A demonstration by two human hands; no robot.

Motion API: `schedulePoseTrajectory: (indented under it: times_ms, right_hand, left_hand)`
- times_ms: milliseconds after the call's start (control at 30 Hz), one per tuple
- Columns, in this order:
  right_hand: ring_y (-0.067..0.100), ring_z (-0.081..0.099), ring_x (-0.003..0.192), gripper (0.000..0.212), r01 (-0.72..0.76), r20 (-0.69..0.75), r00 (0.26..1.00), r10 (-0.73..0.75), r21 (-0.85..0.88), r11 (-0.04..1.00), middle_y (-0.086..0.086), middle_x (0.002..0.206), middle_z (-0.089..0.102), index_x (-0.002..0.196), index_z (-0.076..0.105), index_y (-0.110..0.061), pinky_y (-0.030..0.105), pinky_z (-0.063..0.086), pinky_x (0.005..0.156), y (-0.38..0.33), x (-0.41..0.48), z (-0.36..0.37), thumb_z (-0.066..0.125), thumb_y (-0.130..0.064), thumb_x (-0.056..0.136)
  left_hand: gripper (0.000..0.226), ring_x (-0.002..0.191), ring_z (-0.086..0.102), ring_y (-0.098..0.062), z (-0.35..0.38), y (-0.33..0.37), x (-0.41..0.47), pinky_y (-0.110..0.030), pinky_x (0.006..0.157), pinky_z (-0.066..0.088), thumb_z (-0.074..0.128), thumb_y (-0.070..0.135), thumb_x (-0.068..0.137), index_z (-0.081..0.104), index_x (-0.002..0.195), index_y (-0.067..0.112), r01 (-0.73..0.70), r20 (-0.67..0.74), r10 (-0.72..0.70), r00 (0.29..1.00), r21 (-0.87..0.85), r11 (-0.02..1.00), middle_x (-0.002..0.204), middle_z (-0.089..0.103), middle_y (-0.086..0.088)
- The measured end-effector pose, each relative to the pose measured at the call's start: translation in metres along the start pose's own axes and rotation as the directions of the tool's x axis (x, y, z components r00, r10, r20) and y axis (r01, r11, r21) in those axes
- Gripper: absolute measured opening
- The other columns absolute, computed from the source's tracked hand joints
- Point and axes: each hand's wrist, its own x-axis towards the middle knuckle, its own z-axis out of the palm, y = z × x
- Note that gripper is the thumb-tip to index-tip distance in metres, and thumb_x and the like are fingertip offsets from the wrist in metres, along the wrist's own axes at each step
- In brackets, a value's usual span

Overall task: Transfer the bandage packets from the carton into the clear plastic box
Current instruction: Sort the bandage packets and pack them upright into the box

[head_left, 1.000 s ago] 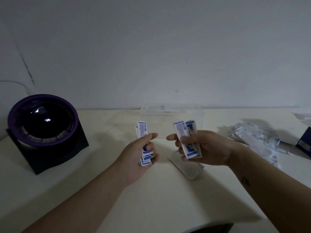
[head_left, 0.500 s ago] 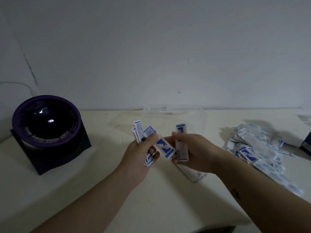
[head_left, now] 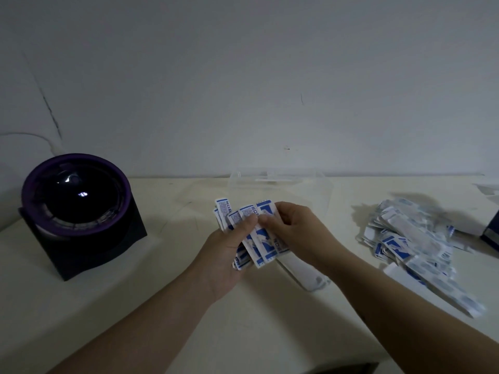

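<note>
Our left hand (head_left: 226, 255) and right hand (head_left: 294, 233) meet, both pinching fanned blue-and-white bandage packets (head_left: 259, 241). The clear plastic box (head_left: 280, 184) at 12 o'clock looks empty; the loose packet heap (head_left: 410, 238) at 3 o'clock is not yet moved.

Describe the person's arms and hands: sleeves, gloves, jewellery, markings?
Left hand and right hand are bare: no gloves, rings or watch visible. Left forearm and right forearm are uncovered to the frame edge, no sleeves in view. No markings can be made out in this dim light.
</note>
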Motion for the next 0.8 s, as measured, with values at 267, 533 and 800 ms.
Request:
schedulePoseTrajectory:
  times_ms: [267,533,800]
  right_hand:
    - [0.023,0.050,0.065,0.035,0.043,-0.218,0.974,-0.064,-0.098,0.994,0.014,0.071,0.056,0.074,0.054,0.001,0.038,0.040,0.061,0.009,-0.002,0.037,0.038,-0.020,0.097]
    - [-0.002,0.055,0.063,0.026,-0.063,-0.115,0.992,0.052,-0.095,0.994,-0.009,0.076,0.063,0.102,0.069,-0.018,0.016,0.042,0.062,0.003,0.004,-0.010,0.053,-0.036,0.092]
    - [0.011,0.049,0.087,0.051,-0.074,0.169,0.930,0.327,-0.784,0.616,-0.002,0.098,0.056,0.115,0.058,-0.016,0.022,0.039,0.073,0.015,-0.008,-0.031,0.074,-0.043,0.074]
  left_hand:
    - [0.021,0.080,0.071,-0.016,0.015,-0.010,-0.003,-0.029,0.064,0.056,0.046,0.027,0.097,0.064,0.099,0.015,0.044,-0.014,-0.046,0.999,-0.120,0.992,0.086,0.072,-0.005]
    - [0.018,0.075,0.064,-0.020,0.012,-0.001,0.001,-0.037,0.069,0.050,0.040,0.019,0.100,0.058,0.098,0.014,-0.022,-0.196,-0.024,0.980,-0.228,0.974,0.087,0.068,-0.007]
    - [0.010,0.045,0.040,-0.009,-0.008,0.001,0.015,-0.020,0.049,0.045,0.054,0.020,0.094,0.049,0.085,0.019,0.032,-0.296,-0.141,0.945,-0.345,0.938,0.067,0.047,0.003]
